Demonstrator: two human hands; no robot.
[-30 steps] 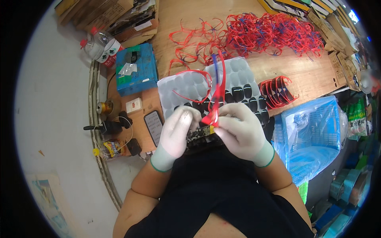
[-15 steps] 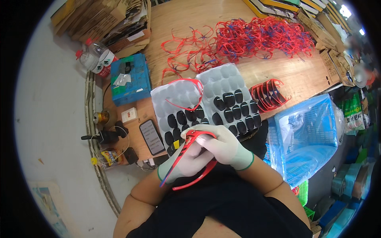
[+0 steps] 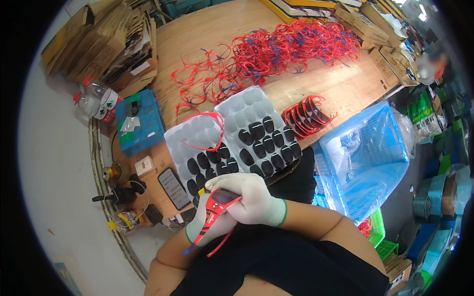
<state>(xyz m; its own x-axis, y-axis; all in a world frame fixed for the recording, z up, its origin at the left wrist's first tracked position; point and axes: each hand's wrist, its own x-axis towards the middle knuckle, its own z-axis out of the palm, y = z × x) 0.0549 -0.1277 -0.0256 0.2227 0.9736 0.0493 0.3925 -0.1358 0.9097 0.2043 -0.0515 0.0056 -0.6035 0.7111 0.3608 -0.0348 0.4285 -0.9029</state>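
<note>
Gripping the red glasses point(image 3: 212, 209) at lower centre, your gloved hands point(image 3: 254, 201) are curled closed around them; mid-frame, grey trays point(image 3: 247, 104) hold black lenses point(image 3: 256, 130) in some hollows, and a plastic-lined blue crate point(image 3: 381, 122) stands at right.

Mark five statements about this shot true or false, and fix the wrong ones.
1. The left hand and right hand both wear white gloves. True.
2. The phone lies to the right of the grey trays. False: it lies to their left.
3. Red glasses are held in the hands. True.
4. Black lenses fill every cup of the trays. False: the far cups hold none.
5. Clear plastic lines the blue basket. True.
</note>
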